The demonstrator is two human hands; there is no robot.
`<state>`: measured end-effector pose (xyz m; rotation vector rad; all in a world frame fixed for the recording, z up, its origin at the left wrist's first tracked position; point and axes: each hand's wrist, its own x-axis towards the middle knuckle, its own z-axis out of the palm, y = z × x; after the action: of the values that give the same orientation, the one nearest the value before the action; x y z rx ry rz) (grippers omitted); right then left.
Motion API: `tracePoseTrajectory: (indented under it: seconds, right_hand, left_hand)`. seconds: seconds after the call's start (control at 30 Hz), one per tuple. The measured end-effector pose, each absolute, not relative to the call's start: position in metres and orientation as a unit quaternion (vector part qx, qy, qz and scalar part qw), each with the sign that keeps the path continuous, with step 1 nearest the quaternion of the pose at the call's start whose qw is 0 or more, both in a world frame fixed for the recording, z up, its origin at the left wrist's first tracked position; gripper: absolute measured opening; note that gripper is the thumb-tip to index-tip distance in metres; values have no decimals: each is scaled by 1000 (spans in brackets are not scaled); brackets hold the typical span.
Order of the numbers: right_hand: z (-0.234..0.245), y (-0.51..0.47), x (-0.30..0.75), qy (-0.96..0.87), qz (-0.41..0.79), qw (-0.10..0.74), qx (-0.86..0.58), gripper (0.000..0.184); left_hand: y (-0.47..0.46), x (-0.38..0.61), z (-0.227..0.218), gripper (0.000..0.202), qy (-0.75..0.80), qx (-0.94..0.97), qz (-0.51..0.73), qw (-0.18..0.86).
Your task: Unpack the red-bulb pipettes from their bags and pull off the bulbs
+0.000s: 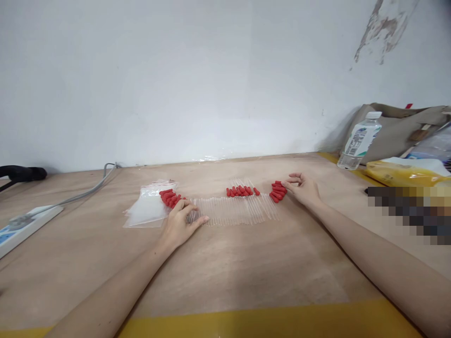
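Observation:
A row of thin clear tubes (225,211) lies side by side on the table. They look like droppers. Red rubber bulbs sit in three groups: a left cluster (170,198) beside my left hand, a middle row (241,191) at the far side of the tubes, and a right cluster (278,191). My left hand (183,220) rests over the left end of the row, thumb and fingers apart, touching the tubes. At the right cluster, my right hand (303,188) has its fingertips against the bulbs, with the fingers apart.
Clear plastic bags (146,211) lie left of the tubes. A white power strip (31,225) with a grey cable is at far left, near a black object (23,173). At right stand a bottle (360,141), a grey bag (394,126) and a yellow packet (405,174).

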<state>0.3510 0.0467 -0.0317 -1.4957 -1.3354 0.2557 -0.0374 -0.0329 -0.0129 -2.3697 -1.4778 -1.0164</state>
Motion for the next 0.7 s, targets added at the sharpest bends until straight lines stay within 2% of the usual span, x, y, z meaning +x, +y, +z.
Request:
tracePoseTrajectory:
  seconds: [0.17, 0.33, 0.53, 0.6, 0.7]
  right_hand:
    - [-32, 47, 351, -557, 103, 519, -640, 45]
    - [-32, 45, 351, -542, 81, 522, -653, 44]
    - [-24, 34, 344, -530, -11, 544, -651, 39]
    - [-18, 26, 335, -574, -73, 526, -623, 31]
    - [-5, 15, 314, -661, -128, 443, -591, 25]
  left_hand:
    - [-35, -39, -8, 38, -481, -817, -305, 91]
    - [-38, -49, 3, 51, -412, -889, -189, 63]
    - [-36, -56, 6, 59, -385, -917, -101, 39]
    - [-36, -58, 5, 59, -395, -913, -97, 38]
    - [-36, -59, 5, 58, -405, -908, -100, 40]
